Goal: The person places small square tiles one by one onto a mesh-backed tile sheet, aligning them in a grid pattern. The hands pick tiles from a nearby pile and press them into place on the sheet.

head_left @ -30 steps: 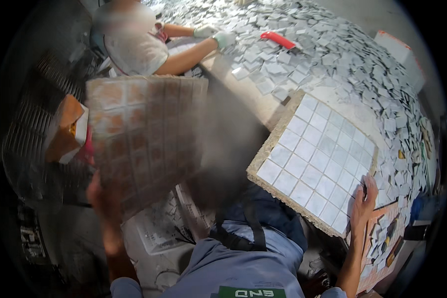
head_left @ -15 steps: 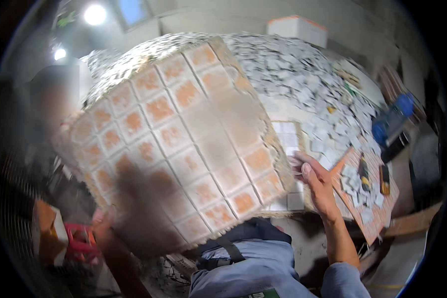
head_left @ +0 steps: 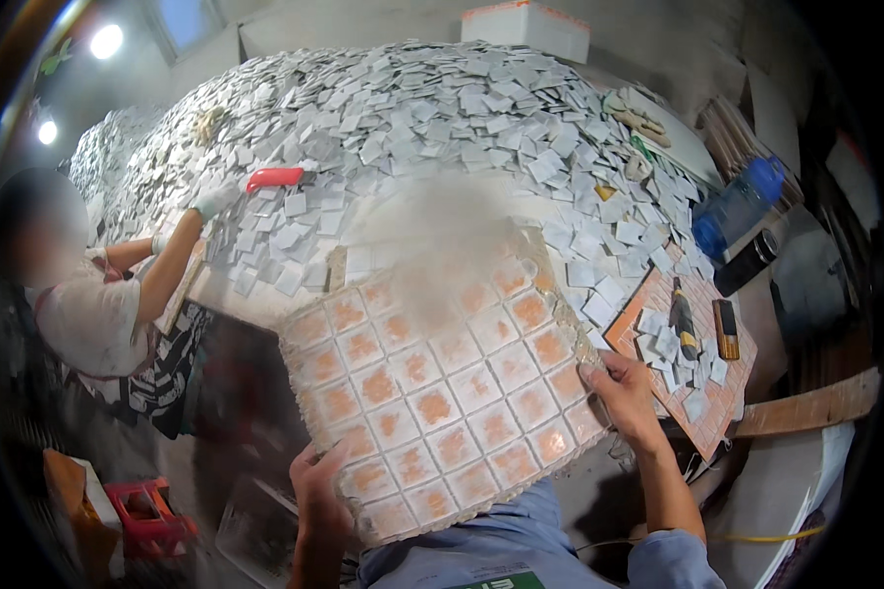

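Note:
Between my hands is a square grid board (head_left: 432,407) with rough, crumbly edges. Its square cells are whitish with worn orange patches, and it tilts toward me over my lap. My left hand (head_left: 322,486) grips the lower left edge, thumb on the face. At the right edge my right hand (head_left: 624,393) is closed the same way; the fingers behind the board are hidden. A grey blur covers part of the board's far side. Beyond that side, a piece of a pale frame (head_left: 359,260) shows on the worktop.
A large heap of small whitish tiles (head_left: 393,128) covers the worktop. At right are an orange ribbed board (head_left: 702,393) with loose tiles and tools, a blue bottle (head_left: 737,206) and a black can (head_left: 748,261). A co-worker (head_left: 98,314) reaches in at left, near a red object (head_left: 275,178).
The grid board has come down and turned, its tilt now lower before me. My right hand, earlier beside its edge, now holds it. The view has shifted, bringing the co-worker into sight.

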### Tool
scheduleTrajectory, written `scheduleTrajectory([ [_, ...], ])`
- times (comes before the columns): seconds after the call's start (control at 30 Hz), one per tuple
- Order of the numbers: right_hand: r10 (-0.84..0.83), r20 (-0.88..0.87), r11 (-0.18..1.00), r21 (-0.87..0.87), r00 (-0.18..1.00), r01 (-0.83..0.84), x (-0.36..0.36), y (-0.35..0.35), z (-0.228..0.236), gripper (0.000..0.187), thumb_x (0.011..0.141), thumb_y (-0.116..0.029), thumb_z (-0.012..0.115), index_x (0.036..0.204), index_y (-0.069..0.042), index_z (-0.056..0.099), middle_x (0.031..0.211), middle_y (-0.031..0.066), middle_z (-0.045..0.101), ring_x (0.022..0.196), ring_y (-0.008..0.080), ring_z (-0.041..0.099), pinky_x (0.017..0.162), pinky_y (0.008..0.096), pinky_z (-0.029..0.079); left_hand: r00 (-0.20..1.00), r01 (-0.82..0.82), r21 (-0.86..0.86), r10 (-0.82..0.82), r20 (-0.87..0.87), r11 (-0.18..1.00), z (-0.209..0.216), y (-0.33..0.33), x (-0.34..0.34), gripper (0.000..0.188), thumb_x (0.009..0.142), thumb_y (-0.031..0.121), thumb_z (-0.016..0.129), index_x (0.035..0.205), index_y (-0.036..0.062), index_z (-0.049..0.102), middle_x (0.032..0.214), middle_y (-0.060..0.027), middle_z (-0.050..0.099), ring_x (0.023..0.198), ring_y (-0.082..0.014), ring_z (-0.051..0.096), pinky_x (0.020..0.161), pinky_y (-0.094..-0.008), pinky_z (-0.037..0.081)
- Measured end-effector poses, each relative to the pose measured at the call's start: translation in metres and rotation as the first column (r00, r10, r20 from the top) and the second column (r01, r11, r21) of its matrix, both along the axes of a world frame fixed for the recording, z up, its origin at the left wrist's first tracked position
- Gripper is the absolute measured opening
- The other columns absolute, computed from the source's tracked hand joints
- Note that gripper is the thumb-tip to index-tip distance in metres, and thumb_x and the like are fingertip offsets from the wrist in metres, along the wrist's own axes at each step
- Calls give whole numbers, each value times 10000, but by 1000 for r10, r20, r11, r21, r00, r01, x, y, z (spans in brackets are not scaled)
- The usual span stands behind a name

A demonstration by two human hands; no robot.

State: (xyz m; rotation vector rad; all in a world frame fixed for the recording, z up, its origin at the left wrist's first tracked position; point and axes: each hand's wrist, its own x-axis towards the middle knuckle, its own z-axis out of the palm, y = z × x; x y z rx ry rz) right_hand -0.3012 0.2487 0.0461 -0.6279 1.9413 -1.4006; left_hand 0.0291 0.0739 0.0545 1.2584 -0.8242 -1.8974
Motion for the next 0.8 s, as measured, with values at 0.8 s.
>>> scheduleTrajectory([
  [0.8, 111, -483, 915, 391, 869, 100, 15, -34, 8, 284, 973, -200, 676, 933, 80, 699, 683, 171, 669, 633, 227, 636, 618, 383, 502, 414, 714, -410, 129, 901, 567, -24, -154, -50, 264, 909, 178, 710, 1119, 19, 739, 959, -174, 730, 864, -306, 702, 784, -424, 544],
])
